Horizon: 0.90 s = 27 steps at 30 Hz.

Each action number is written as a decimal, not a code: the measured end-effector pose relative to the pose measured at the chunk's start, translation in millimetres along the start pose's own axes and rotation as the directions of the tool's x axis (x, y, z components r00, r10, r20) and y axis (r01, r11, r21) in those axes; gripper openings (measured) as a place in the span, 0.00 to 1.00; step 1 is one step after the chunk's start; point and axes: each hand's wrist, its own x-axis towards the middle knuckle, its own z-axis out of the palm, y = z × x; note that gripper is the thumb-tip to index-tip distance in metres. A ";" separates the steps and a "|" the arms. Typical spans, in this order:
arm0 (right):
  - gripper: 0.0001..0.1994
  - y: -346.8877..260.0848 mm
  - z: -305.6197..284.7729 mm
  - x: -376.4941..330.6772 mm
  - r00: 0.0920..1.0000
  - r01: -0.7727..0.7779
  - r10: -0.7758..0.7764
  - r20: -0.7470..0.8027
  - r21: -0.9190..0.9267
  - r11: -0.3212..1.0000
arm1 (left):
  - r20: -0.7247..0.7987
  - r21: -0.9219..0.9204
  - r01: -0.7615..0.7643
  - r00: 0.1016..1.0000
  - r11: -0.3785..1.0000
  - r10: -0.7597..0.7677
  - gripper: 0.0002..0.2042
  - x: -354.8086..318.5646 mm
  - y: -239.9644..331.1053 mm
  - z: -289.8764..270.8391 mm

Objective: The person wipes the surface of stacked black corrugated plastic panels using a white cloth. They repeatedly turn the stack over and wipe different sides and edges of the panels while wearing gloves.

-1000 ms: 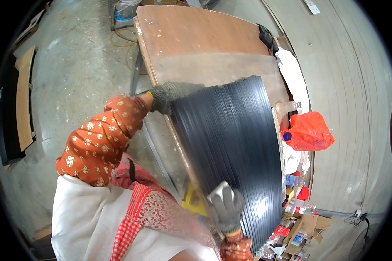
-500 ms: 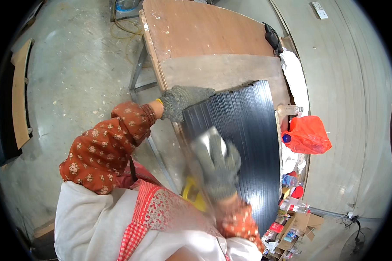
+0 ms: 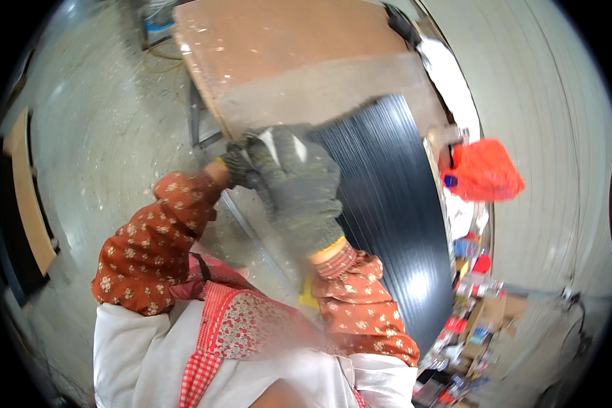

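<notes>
Dark glossy strips (image 3: 387, 204) lie side by side in a stack along the table's near part. My right hand (image 3: 296, 187), in a grey knitted glove, is over the left end of the strips. It holds a flat white piece (image 3: 270, 147), whose white shows between the spread fingers; its kind cannot be made out. My left hand (image 3: 238, 162), also gloved, is at the table's left edge beside the strips' end. The right hand covers most of it, so its fingers are hidden.
The strips lie on a brown wooden table (image 3: 285, 41) with metal legs. Along its right side are a red plastic bag (image 3: 486, 170), a clear bottle (image 3: 445, 136) and clutter with cardboard boxes (image 3: 486, 319). A yellow object (image 3: 309, 292) is under the table's near edge.
My right hand has slid up and left along the strips with the white piece, reaching my left hand and covering it. The view has shifted slightly.
</notes>
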 end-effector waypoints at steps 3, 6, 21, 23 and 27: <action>0.25 -1.0 -7.2 -48.6 0.994 -0.109 0.109 -0.004 0.050 0.993 | 0.120 0.533 -0.321 0.945 0.783 0.306 0.43 10.0 32.3 -7.1; 0.23 7.8 -33.7 -163.7 0.979 -0.165 0.172 0.108 -0.072 0.984 | 0.026 0.335 -0.183 0.982 0.924 0.186 0.38 5.4 56.3 -1.9; 0.25 -18.6 -46.8 -426.2 0.577 -0.809 0.744 -0.337 -0.360 0.464 | -0.311 0.720 -0.091 0.844 0.688 0.437 0.40 -31.9 88.7 54.7; 0.25 -18.2 -46.2 -424.4 0.561 -0.818 0.753 -0.343 -0.366 0.443 | 0.015 0.925 -0.192 0.882 0.328 0.471 0.38 -27.3 119.3 62.1; 0.23 -22.4 -62.3 -389.3 0.322 -0.930 0.917 -0.236 -0.261 0.259 | 0.494 0.848 -0.518 0.849 0.114 0.188 0.40 -2.5 153.7 84.4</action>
